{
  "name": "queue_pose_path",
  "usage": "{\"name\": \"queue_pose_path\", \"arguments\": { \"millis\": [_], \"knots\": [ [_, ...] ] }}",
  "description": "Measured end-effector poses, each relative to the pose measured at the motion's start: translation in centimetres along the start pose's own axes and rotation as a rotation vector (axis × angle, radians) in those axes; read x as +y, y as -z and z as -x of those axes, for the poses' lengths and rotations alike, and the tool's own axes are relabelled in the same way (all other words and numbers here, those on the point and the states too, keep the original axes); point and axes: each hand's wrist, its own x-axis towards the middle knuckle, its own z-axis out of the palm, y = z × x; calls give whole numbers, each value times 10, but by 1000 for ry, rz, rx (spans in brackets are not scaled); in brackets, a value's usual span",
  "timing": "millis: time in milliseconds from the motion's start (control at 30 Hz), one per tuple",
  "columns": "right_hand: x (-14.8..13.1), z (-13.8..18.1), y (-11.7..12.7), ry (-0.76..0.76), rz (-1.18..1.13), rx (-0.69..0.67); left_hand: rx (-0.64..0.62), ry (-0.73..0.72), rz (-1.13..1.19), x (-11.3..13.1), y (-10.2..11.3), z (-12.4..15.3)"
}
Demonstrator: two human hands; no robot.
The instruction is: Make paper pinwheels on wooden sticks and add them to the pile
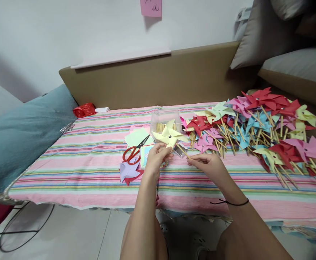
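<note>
A pale yellow paper pinwheel point(177, 135) on a thin wooden stick is held up between my two hands. My left hand point(159, 156) is closed at the lower edge of its paper blades. The lower end of the stick is pinched in the fingers of my right hand point(205, 163). Just behind the pinwheel stands a clear plastic box point(158, 117) with short wooden sticks inside. Scissors with red handles point(132, 155) lie left of my left hand, over green paper sheets point(136, 137). Below them is a lilac cut paper piece point(127, 170).
Many finished pinwheels point(240, 133) in red, pink, blue and yellow are heaped on the right. A red plastic bag point(84, 110) lies at the back left of the striped cloth point(79, 169). Grey cushions point(295, 68) rest at the back right.
</note>
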Motion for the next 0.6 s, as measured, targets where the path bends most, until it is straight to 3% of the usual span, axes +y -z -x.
{"name": "queue_pose_path", "arguments": {
  "millis": [267, 467, 600],
  "knots": [
    [-2, -2, -1, 15, 20, 101, 65, -65, 17, 1, 2, -1],
    [-12, -1, -10, 40, -70, 130, -176, -38, -94, -9, -12, -1],
    [-16, 2, -17, 48, -123, 69, -169, -76, -57, -16, -23, -3]
  ]
}}
